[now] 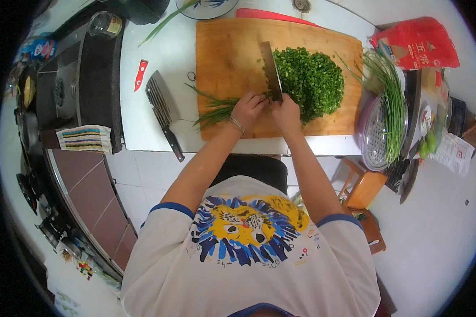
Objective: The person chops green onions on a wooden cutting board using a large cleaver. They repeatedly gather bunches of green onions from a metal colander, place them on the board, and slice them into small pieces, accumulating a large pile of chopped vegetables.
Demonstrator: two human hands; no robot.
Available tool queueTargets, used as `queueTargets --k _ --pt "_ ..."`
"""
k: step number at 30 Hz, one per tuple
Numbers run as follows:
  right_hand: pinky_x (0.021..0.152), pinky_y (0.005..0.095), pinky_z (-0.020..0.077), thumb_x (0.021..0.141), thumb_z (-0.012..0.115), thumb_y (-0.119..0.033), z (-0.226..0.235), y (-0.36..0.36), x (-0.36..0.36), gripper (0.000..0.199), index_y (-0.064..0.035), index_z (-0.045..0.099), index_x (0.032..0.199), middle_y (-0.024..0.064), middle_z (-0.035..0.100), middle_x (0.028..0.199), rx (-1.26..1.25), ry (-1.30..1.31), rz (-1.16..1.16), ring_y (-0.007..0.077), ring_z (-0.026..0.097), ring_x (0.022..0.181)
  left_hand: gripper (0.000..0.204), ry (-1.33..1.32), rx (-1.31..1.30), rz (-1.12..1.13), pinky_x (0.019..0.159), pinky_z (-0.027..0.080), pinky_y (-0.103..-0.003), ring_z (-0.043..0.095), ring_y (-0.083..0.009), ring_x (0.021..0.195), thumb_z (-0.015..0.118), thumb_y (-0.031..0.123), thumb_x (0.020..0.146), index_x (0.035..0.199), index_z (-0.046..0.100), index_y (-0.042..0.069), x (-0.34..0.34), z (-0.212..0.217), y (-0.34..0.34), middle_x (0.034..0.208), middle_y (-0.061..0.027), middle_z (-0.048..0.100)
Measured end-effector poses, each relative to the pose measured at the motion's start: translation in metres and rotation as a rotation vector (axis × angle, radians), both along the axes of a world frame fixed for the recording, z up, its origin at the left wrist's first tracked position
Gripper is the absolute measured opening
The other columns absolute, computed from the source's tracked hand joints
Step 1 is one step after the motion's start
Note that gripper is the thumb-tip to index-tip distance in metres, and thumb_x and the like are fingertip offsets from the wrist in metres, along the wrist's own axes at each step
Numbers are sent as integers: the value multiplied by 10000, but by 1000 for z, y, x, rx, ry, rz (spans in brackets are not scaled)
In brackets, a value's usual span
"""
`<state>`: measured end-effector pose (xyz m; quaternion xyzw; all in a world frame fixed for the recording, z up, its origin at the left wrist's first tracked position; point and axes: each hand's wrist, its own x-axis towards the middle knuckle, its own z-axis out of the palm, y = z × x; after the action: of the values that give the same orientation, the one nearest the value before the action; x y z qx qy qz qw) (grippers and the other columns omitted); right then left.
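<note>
A wide-bladed kitchen knife (271, 67) stands on the wooden cutting board (225, 53), blade pointing away from me. My right hand (287, 112) is closed around its handle. Just left of the blade, my left hand (248, 109) curls its fingers down on a bunch of green onions (218, 110), whose long stalks stick out to the left past the board's edge. A bracelet circles my left wrist. Right of the blade lies a big heap of finely chopped green onions (313, 82). The cut ends under my fingers are hidden.
Left of the board lie a slotted black-handled knife (164, 116) and a small red-handled tool (140, 75). On the right, whole green onions (390, 100) rest across a purple-rimmed colander (374, 142), near a red bag (418, 43). A plate (209, 9) sits behind the board.
</note>
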<state>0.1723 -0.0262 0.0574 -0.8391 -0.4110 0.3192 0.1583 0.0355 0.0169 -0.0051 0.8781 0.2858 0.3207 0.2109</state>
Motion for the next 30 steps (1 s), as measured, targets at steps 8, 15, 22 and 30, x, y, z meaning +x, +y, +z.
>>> queueTargets --k 8,15,22,30 --pt "688 510 473 830 524 -145 35 -25 -7 149 -10 548 888 263 616 790 -145 -41 87 442 596 780 218 -14 -135 32 764 490 -374 555 -303 890 584 24 662 878 611 21 0 1 -1 940 -136 569" --pt "705 500 492 793 540 -87 26 -20 -16 137 -4 564 900 249 631 805 -232 -108 150 417 618 791 231 30 -5 46 788 490 -382 553 -302 904 589 23 616 845 606 5 -2 1 -1 956 -140 579" --pt "756 480 505 789 542 -93 16 1 -11 172 -2 576 931 240 640 911 -176 -77 44 419 619 856 334 83 68 2 797 505 -388 557 -292 951 631 26 619 952 647 33 -8 4 -3 1037 -114 595" --pt "703 508 477 824 545 -156 23 -19 9 148 -23 559 888 250 628 827 -136 -84 7 440 601 801 363 34 49 -46 725 521 -369 580 -289 886 598 27 651 1012 638 32 6 -2 2 960 -139 598"
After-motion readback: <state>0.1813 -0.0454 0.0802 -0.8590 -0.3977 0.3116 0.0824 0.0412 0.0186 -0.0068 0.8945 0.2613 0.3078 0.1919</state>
